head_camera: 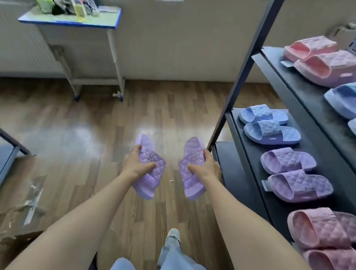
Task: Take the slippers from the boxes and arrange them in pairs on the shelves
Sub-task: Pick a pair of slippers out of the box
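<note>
I hold two purple quilted slippers above the wooden floor. My left hand grips the left purple slipper across its strap. My right hand grips the right purple slipper the same way. Both slippers point away from me, side by side, just left of the dark shelf unit. On its middle shelf lie a blue pair, a purple pair and a pink pair. The upper shelf holds a pink pair and blue slippers.
A shelf post rises close to my right hand. The lowest shelf board lies right beneath that hand. A small table with bags stands by the far wall. Clear plastic wrappers lie on a cardboard box at lower left.
</note>
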